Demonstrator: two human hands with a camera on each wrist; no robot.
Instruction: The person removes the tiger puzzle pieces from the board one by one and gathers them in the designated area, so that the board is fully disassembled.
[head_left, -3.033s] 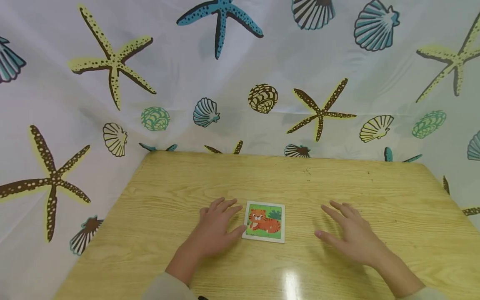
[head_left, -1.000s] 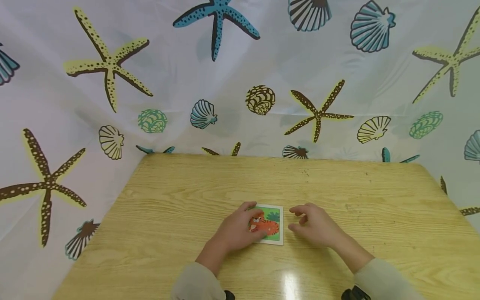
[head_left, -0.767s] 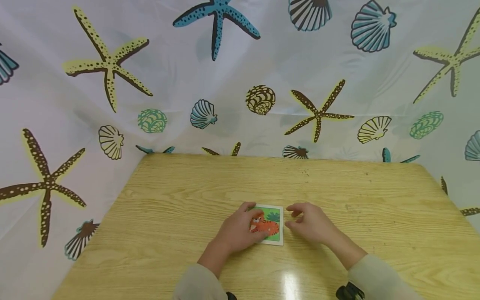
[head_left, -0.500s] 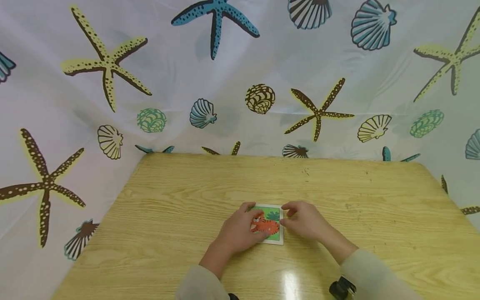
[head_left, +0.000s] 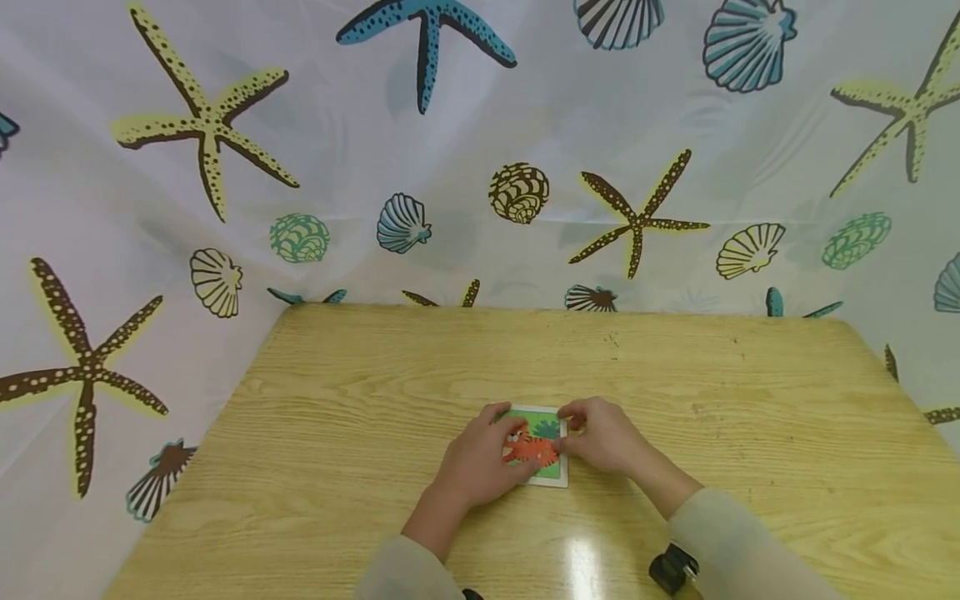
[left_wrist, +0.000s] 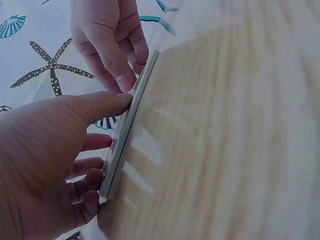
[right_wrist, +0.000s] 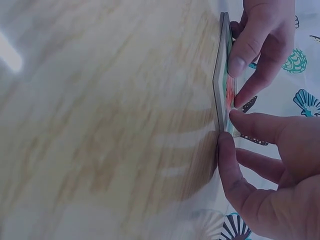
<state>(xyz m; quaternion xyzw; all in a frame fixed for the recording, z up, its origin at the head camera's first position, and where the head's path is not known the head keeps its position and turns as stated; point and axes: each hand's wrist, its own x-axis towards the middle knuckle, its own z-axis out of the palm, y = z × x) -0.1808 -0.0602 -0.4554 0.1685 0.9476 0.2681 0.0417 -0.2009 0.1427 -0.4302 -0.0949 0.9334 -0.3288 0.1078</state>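
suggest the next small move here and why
Probably raise the right edge of the tiger picture slightly with the right hand: its fingertips touch that edge, and the left hand, curved over the left part, could steady it.

My right hand (right_wrist: pixel 292 200) is at the lower right, gripping a thin, flat, pale-edged board (right_wrist: pixel 220 75) with one fingertip on its face and another at its lower corner. Above it, my left hand (right_wrist: pixel 267 35) rests its thumb and a finger on the same face. I can see green and red there, though the angle is too steep for me to make out the picture. Beneath is a glossy, tan, wood-grained tabletop (right_wrist: pixel 100 115), with a white glare (right_wrist: pixel 10 52) at far left. White cloth (right_wrist: pixel 307 75) printed with green and blue shells shows at right.
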